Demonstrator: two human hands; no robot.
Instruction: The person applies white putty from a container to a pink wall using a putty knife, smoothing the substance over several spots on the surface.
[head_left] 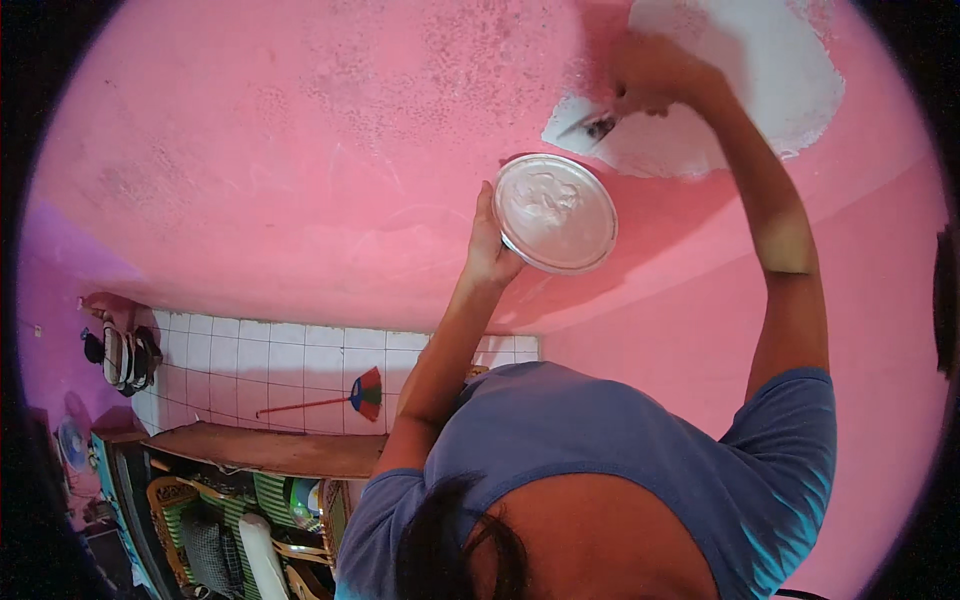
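Paste (550,192), white and lumpy, lies on the round lid (572,246), mostly toward its upper edge. The left hand (491,250) grips this lid by its lower left rim, thumb up along the side, the other fingers mostly hidden. The right hand (650,72) is curled around what looks like a putty knife (599,127), its blade at the lower left corner of the white patch (800,95) on the pink wall (390,235). For an even coat, the blade would best stay at a low angle, pressed lightly and drawn outward so the patch's edge thins into the pink. Holding the lid close below should catch drips; the speckled area (440,60) may want loose flakes scraped first.
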